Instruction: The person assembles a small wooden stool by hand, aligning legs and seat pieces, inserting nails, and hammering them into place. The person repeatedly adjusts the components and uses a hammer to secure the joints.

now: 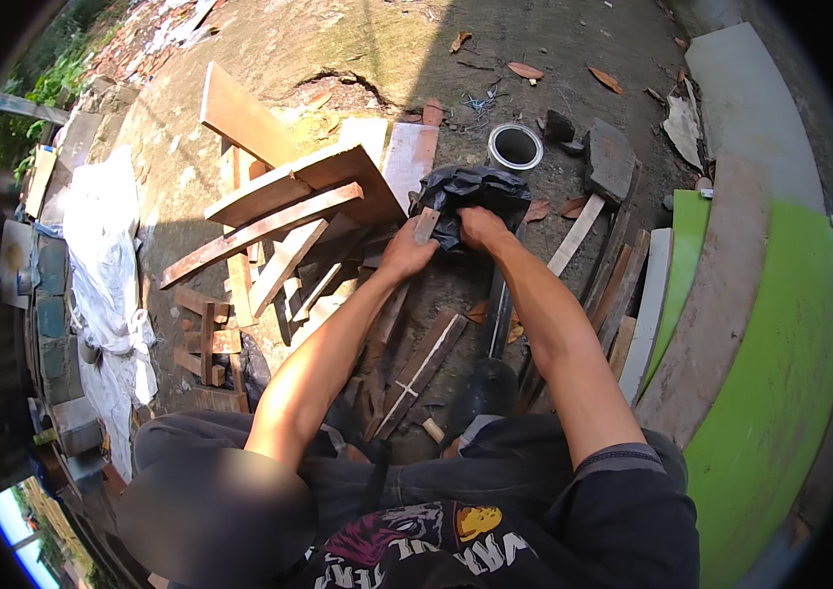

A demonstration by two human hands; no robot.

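Observation:
A crumpled black plastic bag (480, 184) is in front of me, its mouth toward me. My left hand (407, 251) is closed round a short piece of wood (425, 225), at the bag's left edge. My right hand (481, 228) is closed on the near right part of the bag; its fingertips are hidden in the dark folds. Just beyond the bag stands an open metal can (515, 146) with a shiny rim and a dark inside.
Left of my hands lies a pile of boards (309, 182) and sticks. Wood strips (420, 378) lie between my feet. On the right are a stone block (610, 157), long planks (716, 294) and a green panel (770, 373). A white sheet (107, 265) hangs at far left.

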